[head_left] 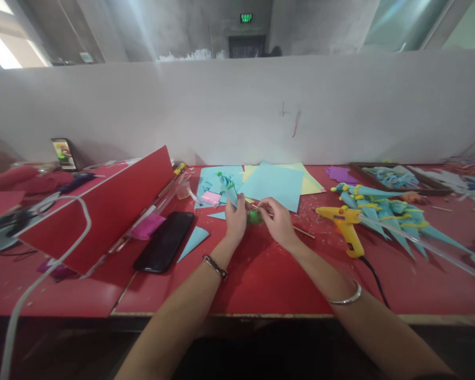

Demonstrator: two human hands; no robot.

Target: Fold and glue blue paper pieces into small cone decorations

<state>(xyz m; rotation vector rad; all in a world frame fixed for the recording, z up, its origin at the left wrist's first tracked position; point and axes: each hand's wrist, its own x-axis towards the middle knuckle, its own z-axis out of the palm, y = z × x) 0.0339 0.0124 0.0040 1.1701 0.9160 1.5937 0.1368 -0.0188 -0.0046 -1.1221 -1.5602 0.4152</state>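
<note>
My left hand (236,219) is closed round a light blue paper cone (231,195) that points up and away from me, with a bit of green at its top. My right hand (279,220) pinches close beside it; what lies between those fingertips is too small to make out. Between both hands, low over the table, shows a green round lump (255,216), partly behind the fingers. A thin wooden stick (304,233) lies by my right wrist. Left of my left hand rests a loose blue paper cone (195,240), beside a pink packet (211,198).
A yellow glue gun (346,224) with a black cord lies right, before several blue cones with yellow trim (399,214). Blue sheets (273,184) lie behind my hands. A black phone (164,243) and an upright red board (114,206) stand left. A tray (427,189) sits back right.
</note>
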